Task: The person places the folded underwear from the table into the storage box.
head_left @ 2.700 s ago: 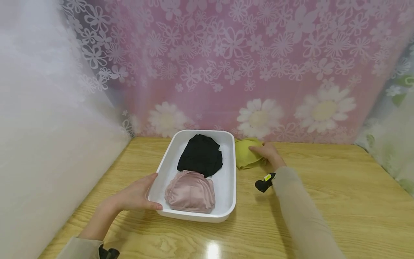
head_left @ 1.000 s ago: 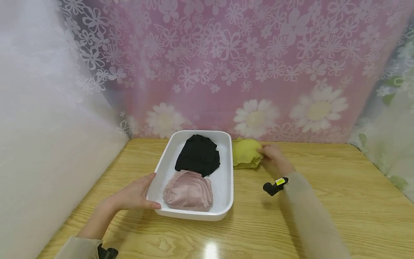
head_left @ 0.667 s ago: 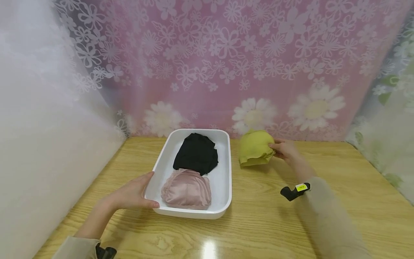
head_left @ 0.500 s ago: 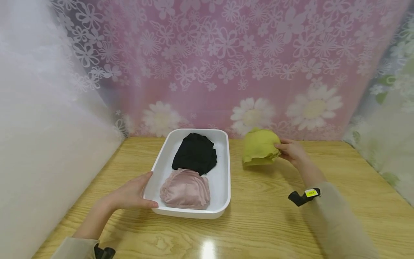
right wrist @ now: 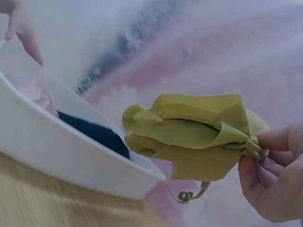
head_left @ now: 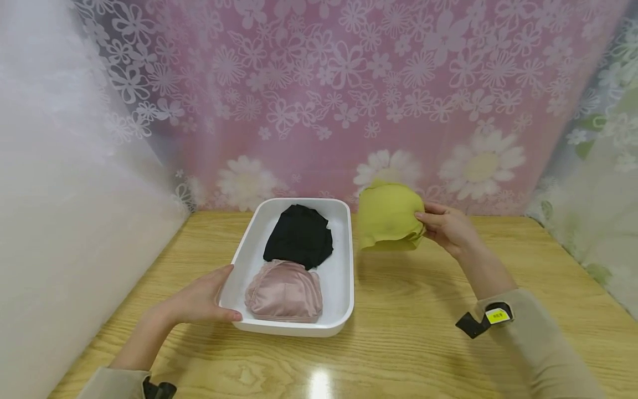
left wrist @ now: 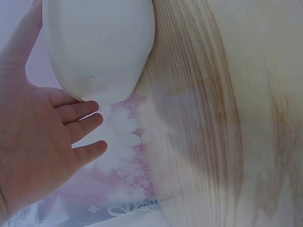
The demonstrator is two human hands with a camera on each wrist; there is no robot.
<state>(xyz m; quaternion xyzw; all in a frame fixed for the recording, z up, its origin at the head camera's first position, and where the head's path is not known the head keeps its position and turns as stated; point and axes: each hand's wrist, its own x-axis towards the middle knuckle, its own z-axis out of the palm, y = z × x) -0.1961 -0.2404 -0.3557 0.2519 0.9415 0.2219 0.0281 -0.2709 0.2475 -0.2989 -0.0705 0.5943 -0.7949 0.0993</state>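
Note:
My right hand (head_left: 451, 228) pinches a folded yellow-green bra (head_left: 391, 216) by its right end, raised above the wooden table beside the tray. In the right wrist view the bra (right wrist: 189, 132) shows its layered edges, with a thin strap curling below. A white tray (head_left: 341, 282) stands left of it. Inside lie a folded black garment (head_left: 299, 235) toward the back and a folded pink satin bra (head_left: 285, 291) at the front. My left hand (head_left: 199, 296) rests on the tray's near left corner, thumb on the front rim and fingers fairly straight along the outer side.
A wood-grain table (head_left: 408, 343) carries the tray. Behind it hangs a pink flowered curtain (head_left: 309, 100), close to the tray's far end. A white sheet (head_left: 75, 194) closes the left side, and a pale flowered sheet (head_left: 598, 183) the right.
My right hand has drawn the yellow-green bra out from beside the tray to the right, lifted it, then brought it back slightly left. My left hand stays on the tray.

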